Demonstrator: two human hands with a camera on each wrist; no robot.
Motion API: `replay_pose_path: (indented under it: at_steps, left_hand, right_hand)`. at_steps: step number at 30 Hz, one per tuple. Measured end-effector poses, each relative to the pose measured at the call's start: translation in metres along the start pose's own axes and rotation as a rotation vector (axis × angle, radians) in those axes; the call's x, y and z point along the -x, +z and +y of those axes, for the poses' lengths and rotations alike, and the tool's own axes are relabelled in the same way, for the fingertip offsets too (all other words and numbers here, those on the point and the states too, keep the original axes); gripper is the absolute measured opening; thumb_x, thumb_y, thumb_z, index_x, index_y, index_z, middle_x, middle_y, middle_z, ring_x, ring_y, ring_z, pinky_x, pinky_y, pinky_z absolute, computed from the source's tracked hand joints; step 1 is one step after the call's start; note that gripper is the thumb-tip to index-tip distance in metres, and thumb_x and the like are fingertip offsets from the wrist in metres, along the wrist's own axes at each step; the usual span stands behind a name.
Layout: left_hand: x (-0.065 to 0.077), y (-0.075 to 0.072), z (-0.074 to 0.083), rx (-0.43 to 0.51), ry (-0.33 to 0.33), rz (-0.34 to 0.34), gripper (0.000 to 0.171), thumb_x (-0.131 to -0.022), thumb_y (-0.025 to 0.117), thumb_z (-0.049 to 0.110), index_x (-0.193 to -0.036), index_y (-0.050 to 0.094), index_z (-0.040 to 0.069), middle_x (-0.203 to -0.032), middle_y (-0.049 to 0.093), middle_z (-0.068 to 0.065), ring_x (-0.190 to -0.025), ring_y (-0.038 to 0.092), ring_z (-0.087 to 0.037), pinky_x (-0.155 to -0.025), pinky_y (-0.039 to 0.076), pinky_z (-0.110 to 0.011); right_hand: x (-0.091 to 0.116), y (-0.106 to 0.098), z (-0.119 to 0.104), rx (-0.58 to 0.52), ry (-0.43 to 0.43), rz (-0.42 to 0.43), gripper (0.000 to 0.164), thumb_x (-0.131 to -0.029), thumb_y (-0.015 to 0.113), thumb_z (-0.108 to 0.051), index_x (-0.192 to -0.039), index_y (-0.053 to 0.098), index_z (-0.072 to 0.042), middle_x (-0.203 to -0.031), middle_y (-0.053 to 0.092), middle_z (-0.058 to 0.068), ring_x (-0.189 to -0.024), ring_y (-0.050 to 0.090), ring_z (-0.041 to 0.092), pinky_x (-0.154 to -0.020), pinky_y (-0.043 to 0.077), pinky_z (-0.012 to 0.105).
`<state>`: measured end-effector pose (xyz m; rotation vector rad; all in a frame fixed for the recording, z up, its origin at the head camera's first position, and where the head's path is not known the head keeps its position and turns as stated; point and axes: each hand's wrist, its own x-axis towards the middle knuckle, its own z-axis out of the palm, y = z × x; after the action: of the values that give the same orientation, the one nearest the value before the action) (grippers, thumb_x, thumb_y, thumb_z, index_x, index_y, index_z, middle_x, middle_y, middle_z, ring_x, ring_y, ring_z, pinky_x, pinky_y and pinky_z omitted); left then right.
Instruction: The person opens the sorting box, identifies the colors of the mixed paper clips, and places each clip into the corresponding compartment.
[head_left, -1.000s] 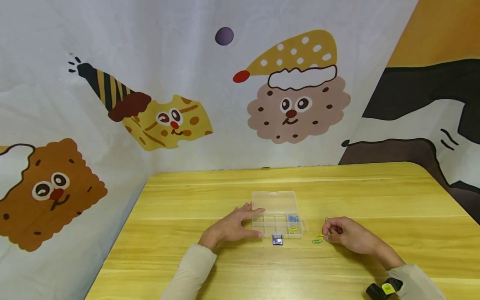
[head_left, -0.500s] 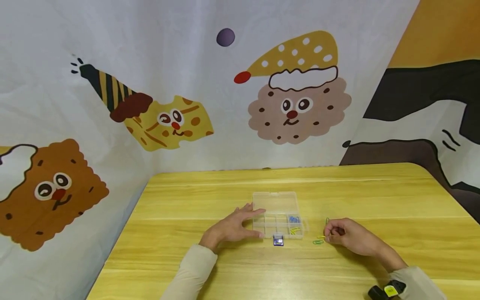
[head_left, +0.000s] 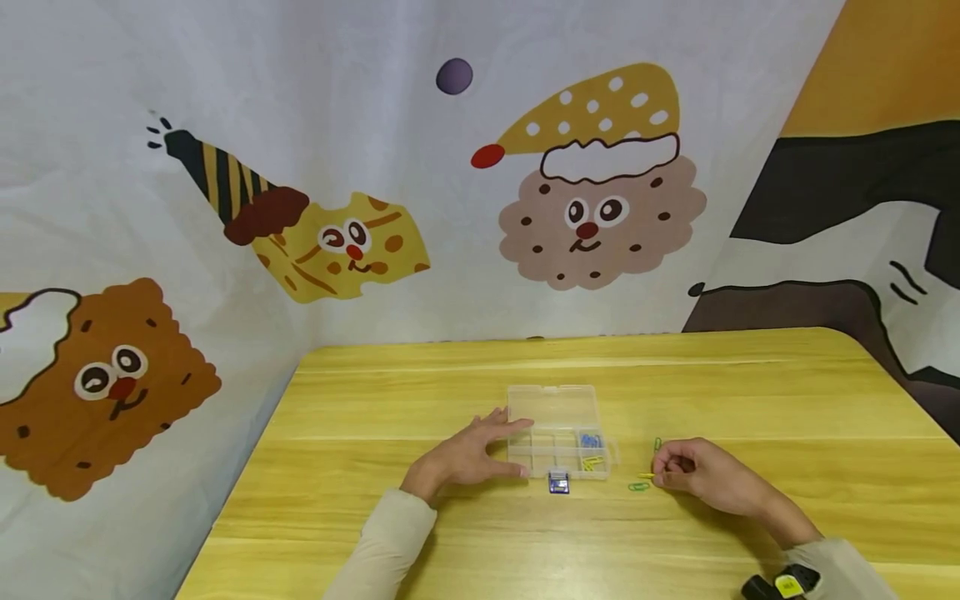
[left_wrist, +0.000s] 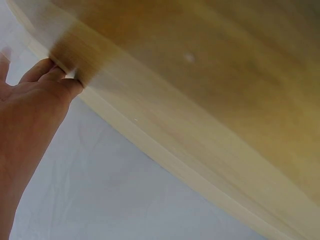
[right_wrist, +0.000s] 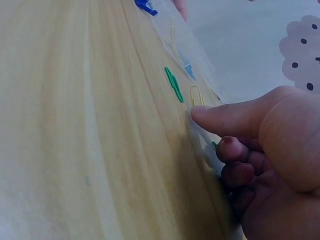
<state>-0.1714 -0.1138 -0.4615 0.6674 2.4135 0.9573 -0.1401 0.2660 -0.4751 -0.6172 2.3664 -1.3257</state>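
Note:
A clear plastic compartment box [head_left: 543, 461] lies on the table with its lid [head_left: 552, 406] folded back. Blue paper clips [head_left: 591, 441] fill a back right compartment, and yellow paper clips [head_left: 593, 463] lie in the one in front. My left hand [head_left: 468, 452] rests at the box's left end, thumb and index finger spread fairly straight over it. To the right, my right hand [head_left: 708, 473] pinches a yellow paper clip [right_wrist: 196, 92] between thumb and index finger, its loop sticking out. One green paper clip [head_left: 638, 487] lies beside that hand; a second green clip [head_left: 657, 444] shows behind the fingers.
A small blue piece [head_left: 558, 482] sits at the box's front edge. The wooden table [head_left: 480, 546] reaches back to a cartoon-printed cloth [head_left: 465, 283]. A black device with a yellow label [head_left: 787, 585] is on the right wrist.
The right hand keeps its pinch on the yellow clip, and more of the rear green clip shows beside its fingers. The left hand stays at the box. The head view has shifted slightly.

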Motion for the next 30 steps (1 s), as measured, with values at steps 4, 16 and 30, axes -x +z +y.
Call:
replay_pose_path:
  at_steps: [4,16,30]
  left_hand:
    - [0.000,0.000,0.000,0.000,-0.007,0.000,0.072,-0.088,0.071,0.049,-0.152,0.039,0.036,-0.166,0.013,-0.004,-0.154,0.004,-0.018,-0.124,0.002,-0.047]
    - [0.000,0.001,0.000,-0.003,-0.013,0.001,0.072,-0.088,0.070,0.050,-0.152,0.039,0.037,-0.165,0.013,-0.004,-0.154,0.004,-0.018,-0.124,0.003,-0.047]
    - [0.000,0.000,0.000,-0.007,-0.013,0.000,0.072,-0.088,0.070,0.051,-0.152,0.038,0.037,-0.166,0.013,-0.004,-0.154,0.003,-0.018,-0.124,0.003,-0.047]
  right_hand:
    - [0.001,0.000,0.000,-0.004,-0.004,0.004,0.009,-0.094,0.067,-0.013,-0.092,0.064,-0.005,-0.074,0.051,-0.003,-0.065,0.044,0.004,-0.053,0.037,0.026]
    - [0.000,-0.001,-0.002,-0.020,-0.018,0.013,0.008,-0.094,0.066,-0.010,-0.093,0.064,-0.003,-0.075,0.051,-0.002,-0.067,0.044,0.003,-0.053,0.037,0.026]
    - [-0.003,-0.009,-0.012,0.010,-0.009,0.030,0.006,-0.096,0.058,0.001,-0.095,0.063,-0.002,-0.078,0.057,0.003,-0.063,0.044,0.004,-0.049,0.039,0.025]
